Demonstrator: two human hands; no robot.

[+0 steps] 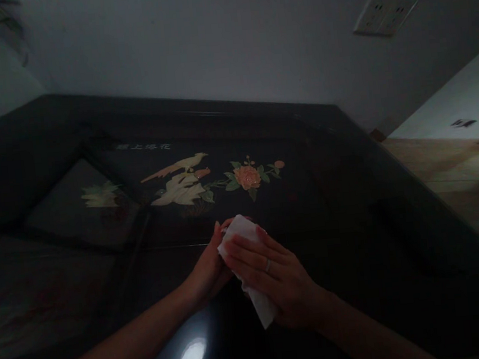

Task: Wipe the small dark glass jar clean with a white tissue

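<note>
Right hand (274, 277) and left hand (208, 270) gripping white cloth (244, 230), long axis running toward dark cabinet (351, 191)

White cloth (246, 246) at centre; glossy black cabinet (351, 191) with cream bird (180, 177) and orange flower (246, 176), green leaves; grey wall (209, 35); beige socket (383, 15) upper right.
</note>
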